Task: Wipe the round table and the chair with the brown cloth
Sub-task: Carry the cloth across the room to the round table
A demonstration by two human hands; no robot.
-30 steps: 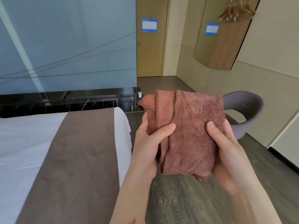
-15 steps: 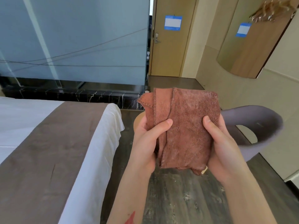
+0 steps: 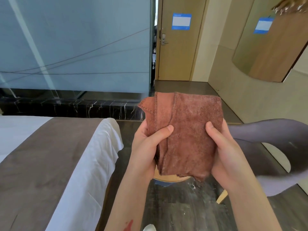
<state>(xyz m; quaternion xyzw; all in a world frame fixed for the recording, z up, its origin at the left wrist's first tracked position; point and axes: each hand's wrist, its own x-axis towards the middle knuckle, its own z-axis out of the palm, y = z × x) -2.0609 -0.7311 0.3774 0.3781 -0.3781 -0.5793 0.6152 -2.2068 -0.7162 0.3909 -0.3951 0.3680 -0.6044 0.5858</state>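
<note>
Cloth (image 3: pixel 186 135): folded into a pad, ready for wiping.
Left hand (image 3: pixel 146 147): clamped on cloth edge.
Right hand (image 3: pixel 226 149): clamped opposite, keeping folds flat.

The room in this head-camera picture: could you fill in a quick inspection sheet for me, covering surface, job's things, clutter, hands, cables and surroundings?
Surface: round table mostly hidden behind the cloth; only a light wooden edge shows.
Job's things: brown cloth folded, held up in the air; grey chair at right.
Clutter: nothing seen.
Hands: left hand and right hand both grip the cloth, thumbs on its front.
Cables: nothing seen.
Surroundings: bed with white sheet and brown runner at left; frosted glass wall; wooden door with a blue notice; dark wood floor.
</note>
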